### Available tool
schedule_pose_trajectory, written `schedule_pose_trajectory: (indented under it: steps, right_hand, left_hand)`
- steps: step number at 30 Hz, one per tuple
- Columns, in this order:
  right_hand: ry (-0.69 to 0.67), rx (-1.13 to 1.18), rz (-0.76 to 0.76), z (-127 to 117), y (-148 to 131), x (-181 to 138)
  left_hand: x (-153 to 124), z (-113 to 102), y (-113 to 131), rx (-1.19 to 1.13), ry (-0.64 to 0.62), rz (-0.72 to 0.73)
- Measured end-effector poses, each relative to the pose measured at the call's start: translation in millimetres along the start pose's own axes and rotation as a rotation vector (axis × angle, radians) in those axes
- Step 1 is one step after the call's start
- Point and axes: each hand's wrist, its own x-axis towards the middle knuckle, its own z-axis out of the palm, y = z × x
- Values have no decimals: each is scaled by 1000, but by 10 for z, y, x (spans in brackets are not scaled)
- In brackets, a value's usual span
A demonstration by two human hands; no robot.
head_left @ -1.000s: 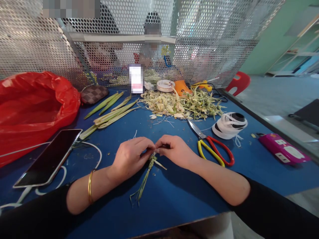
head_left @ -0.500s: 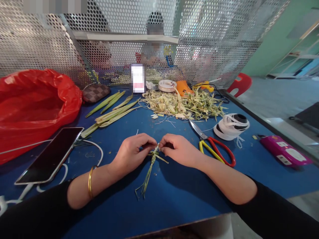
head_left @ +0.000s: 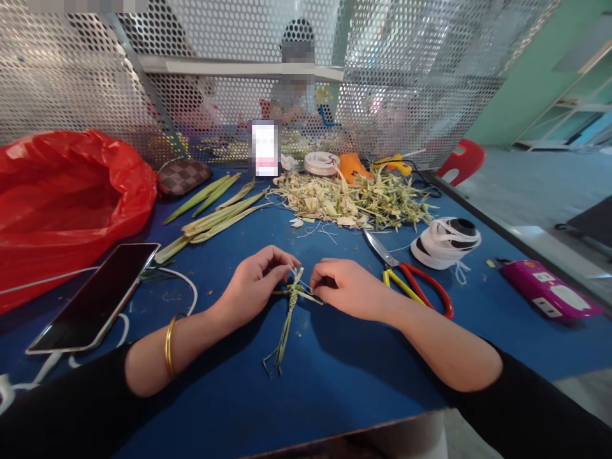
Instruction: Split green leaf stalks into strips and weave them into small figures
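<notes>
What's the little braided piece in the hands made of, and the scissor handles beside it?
The braided piece looks like thin green leaf strips, matte and fibrous, plaited on top, loose ends trailing; the left hand and right hand pinch it. The scissors: shiny metal blades, handles seemingly glossy plastic, red and yellow.

Perforated metal screen [head_left: 406,76], green wall [head_left: 521,83] (grey floor [head_left: 526,185])

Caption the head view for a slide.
Left hand and right hand pinch a woven leaf piece at a blue table; scissors lie beside.
</notes>
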Motion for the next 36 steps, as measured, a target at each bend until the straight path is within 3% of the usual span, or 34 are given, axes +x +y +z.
schedule_pose_trajectory:
  steps: [6,12,18,23,26,30,36]
  right_hand:
    - [-13,-90,5,-38,28,-16]
    - [39,-92,75,-78,63,-3]
    - [131,503,94,-6,36,48]
    - [-12,850,66,91,31,108]
    - [-14,791,53,122,41,123]
    - [-21,520,-22,154,67,104]
    - [-15,302,-50,145,64,63]
  left_hand:
    - [27,11,17,-341,-35,-176]
    - [29,20,3,-307,-19,-188]
    - [37,31,-19,-238,-77,-202]
    - [38,50,0,-208,-92,-202]
    - [36,59,-3,-189,-91,-181]
    - [31,55,-35,-139,-80,-134]
    - [37,30,-66,78,-71,-29]
